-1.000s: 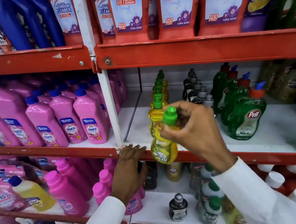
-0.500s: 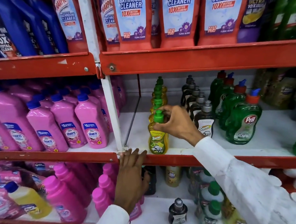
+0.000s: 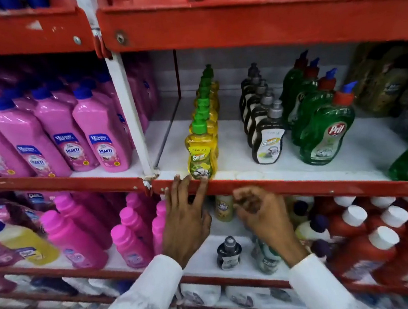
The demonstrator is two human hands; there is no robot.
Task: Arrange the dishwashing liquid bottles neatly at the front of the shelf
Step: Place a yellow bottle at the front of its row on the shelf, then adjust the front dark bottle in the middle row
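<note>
Fingers (image 3: 189,188) of the left hand (image 3: 185,221) lie spread flat over the red metal shelf edge (image 3: 302,185), gripping nothing, just below the yellow green-capped dishwashing liquid bottle (image 3: 200,152) standing upright at the front. Right hand (image 3: 262,213) hangs loosely curled, empty, below the edge.

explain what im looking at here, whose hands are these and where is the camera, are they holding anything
No robot here: a person films from a camera worn on the head, looking forward and down at a shop shelf. The left hand rests its fingertips on the red shelf edge, right by the front yellow bottle, which stands upright at the front of its row. The right hand hangs below the edge, fingers curled, holding nothing. Beside the yellow row stand a row of dark bottles and a row of green bottles. Pink bottles fill the bay to the left.
</note>
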